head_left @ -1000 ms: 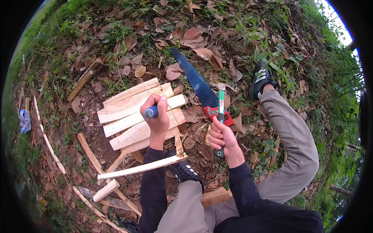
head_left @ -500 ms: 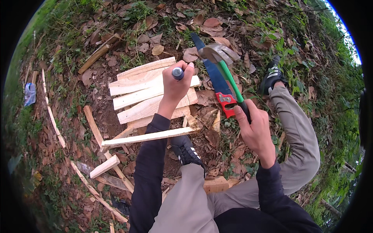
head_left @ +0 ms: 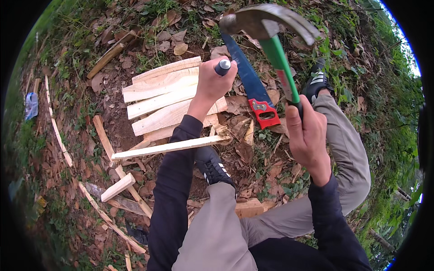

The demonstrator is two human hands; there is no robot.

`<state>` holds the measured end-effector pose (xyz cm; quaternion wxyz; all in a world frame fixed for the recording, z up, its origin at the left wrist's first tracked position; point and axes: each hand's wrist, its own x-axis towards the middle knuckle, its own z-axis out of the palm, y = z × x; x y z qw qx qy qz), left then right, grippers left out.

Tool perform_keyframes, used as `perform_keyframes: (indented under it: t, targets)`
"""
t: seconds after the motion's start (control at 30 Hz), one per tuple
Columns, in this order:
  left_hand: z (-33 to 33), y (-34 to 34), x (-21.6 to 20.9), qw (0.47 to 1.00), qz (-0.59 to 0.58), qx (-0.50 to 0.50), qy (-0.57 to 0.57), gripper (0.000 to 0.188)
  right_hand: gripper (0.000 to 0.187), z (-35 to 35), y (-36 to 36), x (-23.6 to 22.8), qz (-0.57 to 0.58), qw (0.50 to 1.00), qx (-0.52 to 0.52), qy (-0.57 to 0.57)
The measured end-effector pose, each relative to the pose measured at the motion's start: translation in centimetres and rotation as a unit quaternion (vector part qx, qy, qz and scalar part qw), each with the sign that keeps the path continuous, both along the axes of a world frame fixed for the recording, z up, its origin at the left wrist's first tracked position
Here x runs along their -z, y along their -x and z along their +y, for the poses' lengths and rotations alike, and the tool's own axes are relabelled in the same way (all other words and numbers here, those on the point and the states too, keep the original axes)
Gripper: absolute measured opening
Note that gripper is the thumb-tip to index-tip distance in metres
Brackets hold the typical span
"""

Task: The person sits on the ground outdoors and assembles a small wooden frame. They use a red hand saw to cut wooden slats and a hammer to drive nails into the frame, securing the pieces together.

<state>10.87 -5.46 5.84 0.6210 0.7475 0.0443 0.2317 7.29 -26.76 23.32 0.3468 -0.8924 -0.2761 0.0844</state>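
Your left hand (head_left: pixel 209 83) is closed around a tool (head_left: pixel 223 67), its metal end up, over the upper right of the planks (head_left: pixel 156 106); its lower end is hidden. Your right hand (head_left: pixel 308 135) is clamped on the hammer (head_left: pixel 279 56), raised right of the planks, above the saw (head_left: pixel 247 74). A good strike likely wants the tool steady, the hammer's face square.

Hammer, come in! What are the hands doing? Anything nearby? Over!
Right hand grips the hammer, held up. Left hand grips a blue-handled tool over pale boards. Saw lies close by, right of the boards.
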Motion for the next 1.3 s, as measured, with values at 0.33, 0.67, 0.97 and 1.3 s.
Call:
perform_keyframes:
  t: [0.33,0.67,0.97,1.3]
  targets:
    - [1.2,-0.2,1.0,1.000,-0.011,-0.003,0.002,0.029,0.025,0.4,1.2,-0.6,-0.010,1.000,-0.020,0.003]
    - [1.2,0.6,0.3,0.996,0.073,0.025,0.040,0.032,0.032,0.5,-0.1,-1.3,0.004,1.000,-0.011,-0.023]
    - [1.8,0.3,1.5,0.998,0.027,0.037,0.031,0.026,0.023,-0.1,-0.3,-0.4,0.018,0.998,-0.028,-0.057]
    - [1.5,1.0,1.2,0.998,0.044,0.043,0.025,0.030,0.026,0.1,-0.8,0.2,0.039,0.995,-0.040,-0.082]
